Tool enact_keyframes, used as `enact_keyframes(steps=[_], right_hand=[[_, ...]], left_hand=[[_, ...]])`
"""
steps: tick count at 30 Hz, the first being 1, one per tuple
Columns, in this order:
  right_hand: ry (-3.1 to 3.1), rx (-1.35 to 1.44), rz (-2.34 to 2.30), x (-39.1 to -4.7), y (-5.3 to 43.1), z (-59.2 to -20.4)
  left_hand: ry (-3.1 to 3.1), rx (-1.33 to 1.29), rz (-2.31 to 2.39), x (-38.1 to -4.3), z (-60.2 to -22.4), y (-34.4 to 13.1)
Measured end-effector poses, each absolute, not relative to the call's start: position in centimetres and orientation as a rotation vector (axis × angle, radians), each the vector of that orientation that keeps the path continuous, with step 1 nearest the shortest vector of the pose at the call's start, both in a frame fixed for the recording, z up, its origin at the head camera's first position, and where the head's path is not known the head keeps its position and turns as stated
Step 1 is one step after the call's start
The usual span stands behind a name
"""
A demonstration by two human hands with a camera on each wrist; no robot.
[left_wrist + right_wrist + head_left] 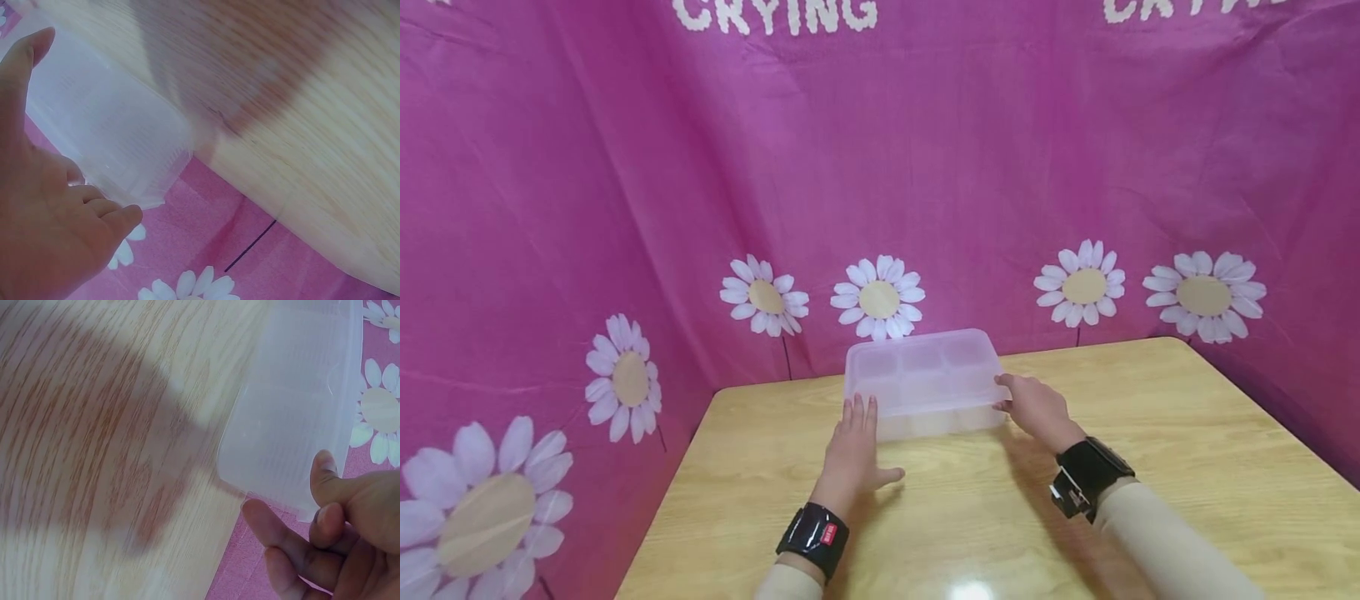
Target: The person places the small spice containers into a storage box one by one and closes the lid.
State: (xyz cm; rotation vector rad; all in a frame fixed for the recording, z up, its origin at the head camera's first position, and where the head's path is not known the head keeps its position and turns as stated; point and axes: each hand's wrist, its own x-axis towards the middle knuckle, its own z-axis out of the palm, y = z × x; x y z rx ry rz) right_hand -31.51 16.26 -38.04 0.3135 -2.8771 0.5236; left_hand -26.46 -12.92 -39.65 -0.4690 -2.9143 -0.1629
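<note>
A translucent plastic storage box (925,367) with a lid stands at the table's back edge, several compartments showing faintly through its top. My left hand (852,454) is at its front left corner, fingers extended along the side and thumb spread away over the table. In the left wrist view, that hand's fingertips (128,217) meet the box's (112,119) lid edge. At the right end, my right hand (1037,408) holds the box by its side. The right wrist view has the thumb (324,464) against the box (281,419) near the rim, the other fingers bent by its corner.
The wooden table (940,508) carries the box and shows shadows of both arms. A magenta cloth (955,167) printed with daisies and white letters hangs behind and to the left, close to the table's back edge. Both wrists wear black bands.
</note>
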Motion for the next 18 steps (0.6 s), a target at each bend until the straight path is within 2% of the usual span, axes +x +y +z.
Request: enact_keyframes(steps=[9,18], right_hand=[[-2.902,0.334,0.513,-31.9,15.9,-37.9],[-2.842,0.342,0.516,-31.6,16.4,-38.7]], left_hand=[[-2.930,-0.437,-0.169,-26.5,-39.2,-13.3],[-2.805,-0.372,0.125,-26.8,-41.0,-12.5]])
